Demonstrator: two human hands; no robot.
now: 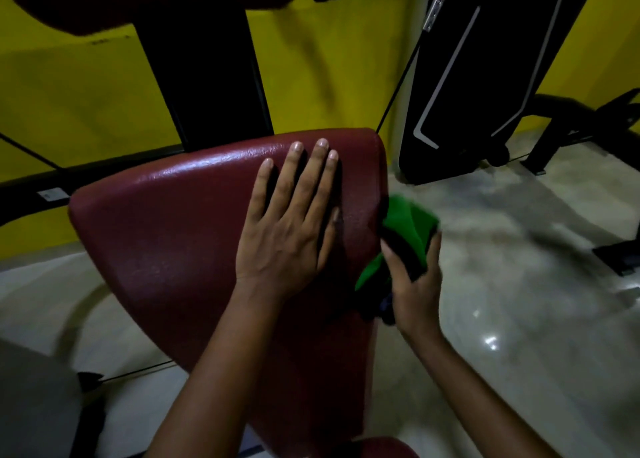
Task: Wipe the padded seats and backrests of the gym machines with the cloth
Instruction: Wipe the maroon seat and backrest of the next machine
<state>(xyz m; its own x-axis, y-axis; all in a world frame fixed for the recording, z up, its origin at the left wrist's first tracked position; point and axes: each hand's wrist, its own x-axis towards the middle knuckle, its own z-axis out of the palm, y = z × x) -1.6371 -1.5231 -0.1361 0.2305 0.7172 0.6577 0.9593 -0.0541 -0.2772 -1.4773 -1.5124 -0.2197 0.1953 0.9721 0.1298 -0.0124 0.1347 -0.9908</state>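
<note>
Maroon padded seat, long axis running away from the viewer, with the flat, straight-fingered left hand pressed on its top while the nearer right hand grips the green cloth touching its right edge.

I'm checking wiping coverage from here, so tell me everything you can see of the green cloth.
The green cloth looks like soft fabric, bunched and folded rather than spread, and is blurred in this picture. It has a dark side or dark folds showing between the fingers. The right hand grips it from below, pressing it against the right edge of the dark red padded seat. A tail of it hangs down past the palm. The left hand rests flat on the pad, not touching the cloth.
</note>
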